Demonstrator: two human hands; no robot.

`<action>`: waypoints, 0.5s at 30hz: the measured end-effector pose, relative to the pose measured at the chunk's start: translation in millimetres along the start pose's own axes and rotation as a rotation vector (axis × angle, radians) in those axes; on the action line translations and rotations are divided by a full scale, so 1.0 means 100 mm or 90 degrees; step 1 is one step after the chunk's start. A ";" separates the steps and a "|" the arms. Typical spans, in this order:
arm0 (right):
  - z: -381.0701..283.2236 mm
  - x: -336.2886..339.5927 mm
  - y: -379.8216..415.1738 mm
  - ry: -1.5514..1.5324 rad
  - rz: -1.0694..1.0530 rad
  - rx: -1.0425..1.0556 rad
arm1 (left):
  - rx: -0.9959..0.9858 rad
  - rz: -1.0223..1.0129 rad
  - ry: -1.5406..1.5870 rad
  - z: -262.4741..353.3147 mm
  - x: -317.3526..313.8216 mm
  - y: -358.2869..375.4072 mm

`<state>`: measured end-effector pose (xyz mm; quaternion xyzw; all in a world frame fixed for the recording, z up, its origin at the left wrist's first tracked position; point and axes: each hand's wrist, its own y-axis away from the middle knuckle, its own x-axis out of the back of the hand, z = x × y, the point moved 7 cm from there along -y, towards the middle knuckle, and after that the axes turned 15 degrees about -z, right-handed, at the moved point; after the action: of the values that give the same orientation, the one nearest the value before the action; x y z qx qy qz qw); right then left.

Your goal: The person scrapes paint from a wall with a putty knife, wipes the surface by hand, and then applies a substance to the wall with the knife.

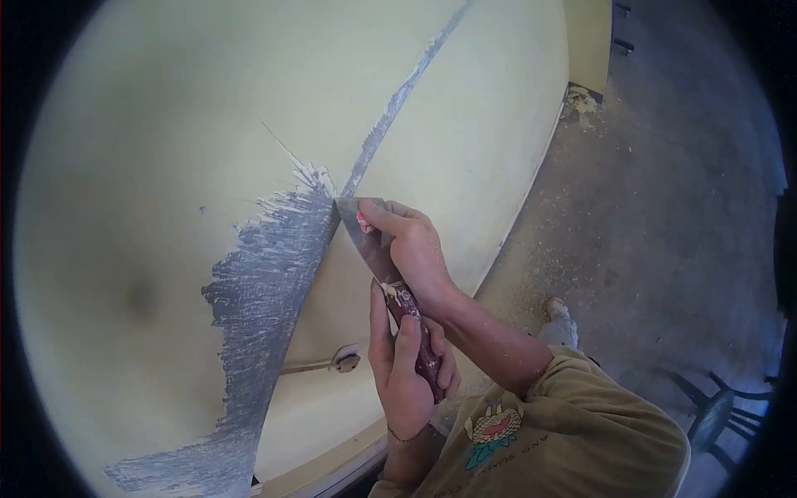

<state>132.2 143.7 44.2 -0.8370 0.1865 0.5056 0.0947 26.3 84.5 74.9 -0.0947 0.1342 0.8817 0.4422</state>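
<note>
A putty knife with a wide metal blade (378, 253) and a dark red handle (426, 365) is held at an angle in front of the wall panel. My left hand (407, 378) is wrapped round the handle, which carries pale paint smears. My right hand (413, 245) grips the blade near its broad end, thumb on the near face; its other fingers are partly hidden. A small red and white patch (363, 222) shows beside that thumb. Behind the blade tip, a grey scraped area (270, 282) with ragged edges runs along the panel's edge.
A narrow scraped strip (390, 116) continues up the pale yellow panel (166, 124). Below the edge is a recess with a metal fitting (345, 358). Paint flakes lie on the concrete floor (664, 191), with a heap (583, 101) by the corner. A dark chair (722, 415) stands lower right.
</note>
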 end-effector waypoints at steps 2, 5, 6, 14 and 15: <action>0.02 0.00 -0.06 -0.009 -0.008 0.004 | 0.005 0.006 -0.005 0.01 0.01 0.02; -0.08 0.06 -0.14 0.072 0.009 0.081 | -0.003 0.019 -0.036 -0.04 -0.13 -0.16; -0.11 0.07 -0.11 0.055 0.013 0.020 | -0.011 0.037 -0.064 -0.06 -0.18 -0.15; 0.04 -0.07 -0.03 0.038 0.009 0.013 | 0.005 0.061 -0.047 0.00 0.10 0.08; 0.05 -0.07 -0.03 0.009 0.003 0.020 | 0.006 0.042 -0.024 0.00 0.12 0.08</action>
<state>126.1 149.9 48.1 -0.8384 0.1971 0.4971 0.1053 12.9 89.0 72.4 -0.0715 0.1329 0.8970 0.4155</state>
